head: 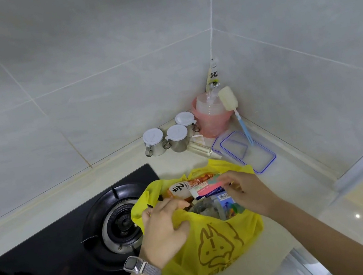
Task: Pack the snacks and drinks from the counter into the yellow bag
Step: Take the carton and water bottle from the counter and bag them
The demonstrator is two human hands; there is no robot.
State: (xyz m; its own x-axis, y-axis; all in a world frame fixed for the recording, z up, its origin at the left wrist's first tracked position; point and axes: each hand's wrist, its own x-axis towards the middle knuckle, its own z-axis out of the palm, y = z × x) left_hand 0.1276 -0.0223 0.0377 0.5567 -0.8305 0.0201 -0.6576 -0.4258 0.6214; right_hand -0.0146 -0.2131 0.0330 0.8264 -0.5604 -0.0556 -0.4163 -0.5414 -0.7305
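The yellow bag (220,246) with a rabbit drawing stands on the counter beside the stove, its mouth open. Inside lie an orange snack packet (184,188), a white and pink carton (205,189) and a clear packet with a barcode label (213,206). My left hand (164,229) grips the bag's near left rim, thumb curled over the yellow plastic. My right hand (247,192) reaches into the bag from the right and its curled fingers pinch the top of the carton and packet.
A black gas hob (115,222) lies directly left of the bag. Behind it stand three lidded metal jars (176,135), a pink tub (213,117) with a bottle brush (229,100), and clear box lids (247,150). Tiled walls meet in the corner.
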